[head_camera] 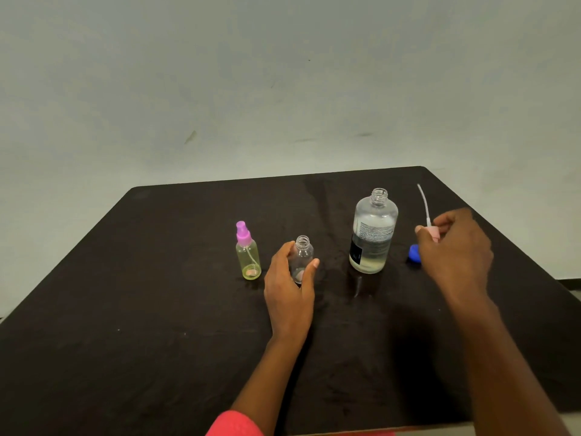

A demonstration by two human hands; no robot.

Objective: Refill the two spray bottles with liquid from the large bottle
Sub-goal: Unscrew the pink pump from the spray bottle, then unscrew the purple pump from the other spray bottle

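A small clear spray bottle point(302, 257) stands uncapped on the black table point(157, 294); my left hand point(290, 284) grips its body from the near side. Left of it stands a yellow-green spray bottle point(248, 259) with its purple spray top on. The large clear bottle point(372, 234), open at the neck and roughly half full, stands to the right. My right hand point(456, 247) holds a pink spray head point(432, 231) with its white dip tube pointing up and away, to the right of the large bottle.
A blue cap point(414, 253) lies on the table just left of my right hand. A wet patch shows on the cloth in front of the large bottle. A pale wall rises behind the table's far edge.
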